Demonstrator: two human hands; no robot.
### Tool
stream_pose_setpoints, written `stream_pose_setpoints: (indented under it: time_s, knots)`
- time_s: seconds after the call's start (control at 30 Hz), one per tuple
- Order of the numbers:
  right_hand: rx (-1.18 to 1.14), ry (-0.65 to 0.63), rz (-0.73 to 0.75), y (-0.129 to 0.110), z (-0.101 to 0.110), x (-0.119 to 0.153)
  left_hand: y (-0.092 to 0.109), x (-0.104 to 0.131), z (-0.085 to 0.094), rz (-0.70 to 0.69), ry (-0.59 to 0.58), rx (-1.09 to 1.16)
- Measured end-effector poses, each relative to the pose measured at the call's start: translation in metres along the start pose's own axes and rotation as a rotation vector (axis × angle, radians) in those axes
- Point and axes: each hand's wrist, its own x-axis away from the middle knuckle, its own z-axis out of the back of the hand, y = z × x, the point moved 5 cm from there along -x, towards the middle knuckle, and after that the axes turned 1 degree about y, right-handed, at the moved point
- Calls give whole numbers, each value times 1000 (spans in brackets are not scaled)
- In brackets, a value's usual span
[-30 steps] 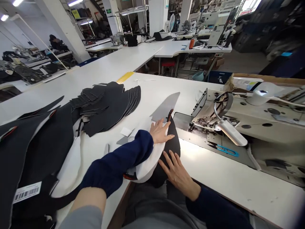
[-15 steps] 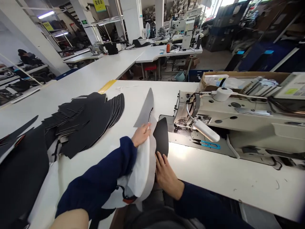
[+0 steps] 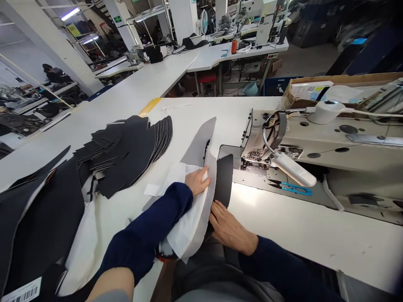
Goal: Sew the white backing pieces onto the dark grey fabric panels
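Note:
A grey and white fabric piece (image 3: 209, 184) runs from the table's edge toward the sewing machine's left side, its lower end near my lap. My left hand (image 3: 197, 181) is closed on its white side, fingers bent over the fabric. Along its right side lies a black panel (image 3: 224, 178), partly under the grey edge. My right hand (image 3: 228, 226) holds the lower part of this black panel against the grey edge, its fingertips partly hidden by the fabric. The sewing machine's needle area (image 3: 255, 157) is to the right of the panel.
Stacked black panels (image 3: 126, 147) lie on the left, with larger black pieces (image 3: 47, 218) nearer me. Blue-handled snips (image 3: 296, 188) rest on the machine bed beside a white lamp (image 3: 294, 168). A cardboard box (image 3: 286, 98) stands behind the machine. Yellow tape (image 3: 149, 107) marks the table.
The view has shifted, so the machine appears farther right. More of the white fabric now shows spread to the left of my left hand. Both hands remain on the pieces.

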Motion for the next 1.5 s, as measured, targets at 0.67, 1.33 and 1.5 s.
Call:
stream_pose_setpoints:
  time_s: [0.67, 1.33, 1.5]
  knots:
    - [-53, 375, -96, 3, -5, 14, 72, -7, -24, -76, -196, -220]
    - [94, 267, -68, 8, -22, 41, 97, -8, -31, -127, -271, -292]
    - [138, 185, -38, 6, -33, 46, 97, -5, -32, -128, -275, -299]
